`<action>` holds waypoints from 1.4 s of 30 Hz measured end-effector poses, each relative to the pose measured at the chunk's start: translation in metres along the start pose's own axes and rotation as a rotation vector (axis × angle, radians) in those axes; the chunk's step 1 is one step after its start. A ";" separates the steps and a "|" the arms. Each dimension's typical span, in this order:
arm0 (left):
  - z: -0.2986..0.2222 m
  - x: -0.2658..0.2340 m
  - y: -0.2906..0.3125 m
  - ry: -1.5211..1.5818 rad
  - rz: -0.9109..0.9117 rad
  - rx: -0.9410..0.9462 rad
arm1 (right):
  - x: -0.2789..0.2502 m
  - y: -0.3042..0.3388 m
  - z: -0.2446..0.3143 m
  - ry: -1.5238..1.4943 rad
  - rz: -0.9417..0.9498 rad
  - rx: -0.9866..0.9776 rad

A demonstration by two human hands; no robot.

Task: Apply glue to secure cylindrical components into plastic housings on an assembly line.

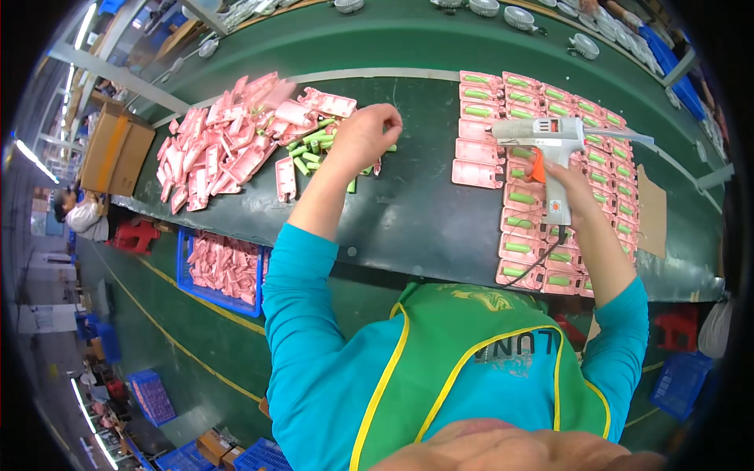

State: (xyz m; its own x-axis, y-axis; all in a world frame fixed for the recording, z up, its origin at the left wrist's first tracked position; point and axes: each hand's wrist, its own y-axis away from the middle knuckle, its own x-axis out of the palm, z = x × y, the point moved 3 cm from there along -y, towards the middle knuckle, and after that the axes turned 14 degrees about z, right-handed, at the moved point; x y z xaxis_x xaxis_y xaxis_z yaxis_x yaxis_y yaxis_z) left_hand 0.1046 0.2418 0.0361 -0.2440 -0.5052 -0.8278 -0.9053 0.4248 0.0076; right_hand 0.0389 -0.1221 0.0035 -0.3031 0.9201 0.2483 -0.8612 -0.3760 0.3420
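Observation:
My right hand (572,188) grips a grey-white hot glue gun (554,141) by its handle, fingers at the orange trigger. Its nozzle points left over pink plastic shells, and a clear glue stick (628,136) sticks out of its back. Curled closed, my left hand (365,135) is over a small pile of green cylindrical batteries (302,165); what its fingers hold, if anything, is hidden. Rows of pink shells (474,151) lie under and around the gun. Many hold a green battery (518,198); several at the left edge of the rows look bare inside.
A large heap of pink shells (228,149) lies at left on the dark table (408,228). A blue crate (224,301) of pink parts is below the table's edge. Beyond runs a green conveyor (408,39) with small white fans (520,18). The gun's black cord (542,259) trails over the shells.

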 end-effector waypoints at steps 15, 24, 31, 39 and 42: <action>0.033 -0.044 0.020 0.766 -0.246 -0.023 | 0.009 0.002 0.007 0.061 0.033 -0.011; 0.016 -0.045 0.034 0.811 -0.141 0.232 | 0.007 0.005 0.011 0.053 0.039 -0.052; 0.012 -0.003 0.015 0.422 0.056 0.053 | 0.009 0.009 0.014 0.066 0.028 -0.074; -0.003 0.024 0.026 0.441 0.194 0.029 | 0.015 0.012 0.024 0.069 0.158 -0.184; 0.002 0.034 0.021 0.406 0.081 -0.014 | 0.018 0.013 0.025 0.057 0.155 -0.188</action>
State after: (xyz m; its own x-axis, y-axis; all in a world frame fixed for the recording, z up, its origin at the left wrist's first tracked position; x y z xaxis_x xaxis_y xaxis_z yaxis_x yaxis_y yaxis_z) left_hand 0.0780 0.2356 0.0070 -0.4292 -0.7271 -0.5359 -0.8817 0.4661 0.0737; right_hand 0.0324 -0.1136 0.0356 -0.4554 0.8597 0.2315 -0.8618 -0.4909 0.1278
